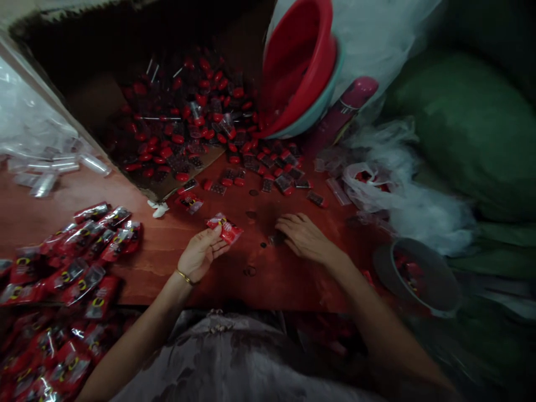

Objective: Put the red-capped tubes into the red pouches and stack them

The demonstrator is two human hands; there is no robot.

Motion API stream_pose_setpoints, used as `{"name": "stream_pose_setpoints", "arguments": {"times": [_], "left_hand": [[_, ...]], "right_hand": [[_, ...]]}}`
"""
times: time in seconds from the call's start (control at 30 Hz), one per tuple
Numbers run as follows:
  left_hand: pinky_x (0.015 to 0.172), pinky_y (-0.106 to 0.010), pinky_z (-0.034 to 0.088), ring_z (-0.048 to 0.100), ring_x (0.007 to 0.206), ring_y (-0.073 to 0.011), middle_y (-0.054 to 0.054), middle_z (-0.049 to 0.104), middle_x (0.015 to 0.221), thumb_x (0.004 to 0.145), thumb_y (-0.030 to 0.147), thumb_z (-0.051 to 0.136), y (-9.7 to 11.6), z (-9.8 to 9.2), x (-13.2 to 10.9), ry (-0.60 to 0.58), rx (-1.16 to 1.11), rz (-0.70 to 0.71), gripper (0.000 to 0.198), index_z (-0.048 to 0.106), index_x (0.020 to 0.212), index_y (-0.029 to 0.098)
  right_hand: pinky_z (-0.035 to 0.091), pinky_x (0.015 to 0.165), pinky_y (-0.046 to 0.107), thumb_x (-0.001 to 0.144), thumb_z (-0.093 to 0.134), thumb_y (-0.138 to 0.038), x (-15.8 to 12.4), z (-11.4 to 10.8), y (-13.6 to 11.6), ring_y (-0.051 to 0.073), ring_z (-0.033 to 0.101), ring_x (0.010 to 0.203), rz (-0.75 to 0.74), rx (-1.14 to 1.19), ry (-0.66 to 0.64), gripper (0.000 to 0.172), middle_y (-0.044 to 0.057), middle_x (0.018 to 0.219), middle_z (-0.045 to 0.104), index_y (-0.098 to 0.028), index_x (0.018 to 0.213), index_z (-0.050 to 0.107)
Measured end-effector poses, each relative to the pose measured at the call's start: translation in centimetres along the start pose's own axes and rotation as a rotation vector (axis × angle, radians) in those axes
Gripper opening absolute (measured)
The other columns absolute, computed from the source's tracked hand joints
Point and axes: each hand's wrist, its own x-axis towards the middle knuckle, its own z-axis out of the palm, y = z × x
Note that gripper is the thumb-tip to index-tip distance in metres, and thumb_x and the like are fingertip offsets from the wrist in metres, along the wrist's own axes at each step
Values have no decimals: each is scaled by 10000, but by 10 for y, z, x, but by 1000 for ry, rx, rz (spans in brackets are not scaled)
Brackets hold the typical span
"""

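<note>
My left hand (200, 252), with a gold bangle at the wrist, pinches a small red printed packet (226, 229) above the reddish table. To the right, my right hand (304, 237) is low over the tabletop with its fingers curled. A small dark, see-through container (276, 240) shows at its fingertips, partly hidden and blurred. Another red packet (191, 202) lies beyond my left hand. Several small clear containers with red caps (285, 183) are scattered on the table beyond both hands.
An open cardboard box (71, 111) spills red-capped containers onto the table. Filled red packets (84, 240) are heaped at left, near clear tubes (62, 164). A red basin (293, 67), a pink spray can (347, 109), plastic bags (419, 184) and a grey bowl (446, 298) stand at right.
</note>
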Motion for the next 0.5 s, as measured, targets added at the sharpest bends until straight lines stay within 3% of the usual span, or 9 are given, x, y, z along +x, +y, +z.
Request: {"name": "stream_pose_setpoints", "arguments": {"times": [0.07,0.2,0.3,0.4,0.5], "left_hand": [[790,-311,465,654,768,-163,-57,707,802,547,375,791,-2,1,1,-6,-3,-8,361,623,778,153],[774,-302,463,648,729,-149,-37,699,756,513,366,808,-6,3,3,29,-19,16,368,607,736,153],[733,-276,465,633,654,-121,-5,681,685,466,331,831,-10,6,5,92,-57,66,372,563,653,153],[696,-253,467,622,627,-106,4,669,666,458,311,833,-15,11,5,131,-69,126,376,531,614,150],[677,-239,464,609,622,-100,6,656,652,458,323,828,-20,14,4,137,-33,205,367,563,634,140]], "right_hand": [[392,830,394,789,547,-246,-7,5,-6,250,574,914,94,85,44,173,118,904,667,-162,921,621],[444,524,278,807,536,-409,-17,16,-49,144,567,502,459,631,292,252,21,703,657,-198,939,578],[440,439,229,823,517,-424,-16,18,-94,102,547,422,570,1133,391,257,-11,678,644,-196,939,544],[436,424,204,809,543,-414,-8,14,-126,77,522,400,602,1327,450,244,-24,629,621,-184,891,545],[421,405,190,806,548,-413,1,12,-140,64,504,390,597,1448,454,242,-25,620,614,-178,866,546]]}}
